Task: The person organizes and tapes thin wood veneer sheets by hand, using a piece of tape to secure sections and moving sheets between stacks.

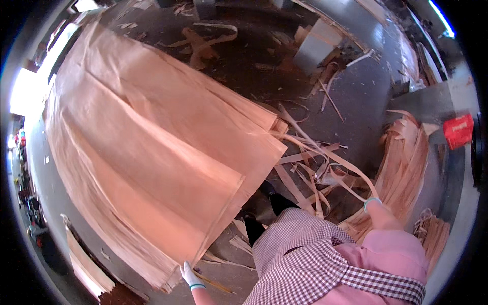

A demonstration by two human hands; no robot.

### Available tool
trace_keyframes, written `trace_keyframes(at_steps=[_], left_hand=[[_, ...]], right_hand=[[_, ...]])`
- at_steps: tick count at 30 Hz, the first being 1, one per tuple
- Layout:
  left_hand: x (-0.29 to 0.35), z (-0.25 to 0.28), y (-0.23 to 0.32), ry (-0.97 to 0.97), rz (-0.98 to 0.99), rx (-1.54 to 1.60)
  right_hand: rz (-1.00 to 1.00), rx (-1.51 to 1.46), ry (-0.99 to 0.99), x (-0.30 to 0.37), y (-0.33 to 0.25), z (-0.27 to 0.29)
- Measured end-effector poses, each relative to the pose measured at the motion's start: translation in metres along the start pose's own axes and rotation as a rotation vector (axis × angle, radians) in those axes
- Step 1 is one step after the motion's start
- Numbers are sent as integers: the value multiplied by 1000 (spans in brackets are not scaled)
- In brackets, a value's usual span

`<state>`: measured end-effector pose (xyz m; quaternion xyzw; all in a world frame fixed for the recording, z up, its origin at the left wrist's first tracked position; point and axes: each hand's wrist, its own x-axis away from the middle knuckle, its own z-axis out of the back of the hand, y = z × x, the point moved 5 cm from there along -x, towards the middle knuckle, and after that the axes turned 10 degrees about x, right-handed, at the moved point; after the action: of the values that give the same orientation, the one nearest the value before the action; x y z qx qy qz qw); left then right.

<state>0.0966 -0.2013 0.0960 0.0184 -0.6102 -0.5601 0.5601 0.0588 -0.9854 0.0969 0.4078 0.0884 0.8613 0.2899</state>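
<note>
A tall stack of thin orange-tan wood veneer sheets [152, 137] fills the left and middle of the head view, its top sheets rippled. At its near corner is my left hand [189, 275], in a white glove with a teal cuff, fingers closed at the sheet edge. A thin yellowish stick [216, 284] lies beside that hand; whether they touch I cannot tell. My right hand [372, 200] is stretched out to the right, closed on long narrow veneer strips [351, 166] that curve back to the stack's right edge. Its fingers are mostly hidden.
Loose veneer scraps [305, 178] litter the floor by my feet. On the right stand a large bundle of veneer offcuts [404, 152], a smaller bundle [432, 234] and a red packet [458, 132]. A grey block [317, 46] stands at the back; more veneer [84, 259] lies lower left.
</note>
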Motion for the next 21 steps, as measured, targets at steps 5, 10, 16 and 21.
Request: trace_keyframes(at_steps=[5,10,16,21], left_hand=[[-2,11,-4,-54,32,-2],[-18,32,-11,-52,79,94],[5,34,27,76,-182,-10],[92,25,6,119,-192,224]], right_hand=[[187,-178,-170,-6,-83,-38],[-1,-1548,-290,-32,-312,54],[14,-1931,-144,-41,-364,73],[178,-1725,277,-26,-316,88]])
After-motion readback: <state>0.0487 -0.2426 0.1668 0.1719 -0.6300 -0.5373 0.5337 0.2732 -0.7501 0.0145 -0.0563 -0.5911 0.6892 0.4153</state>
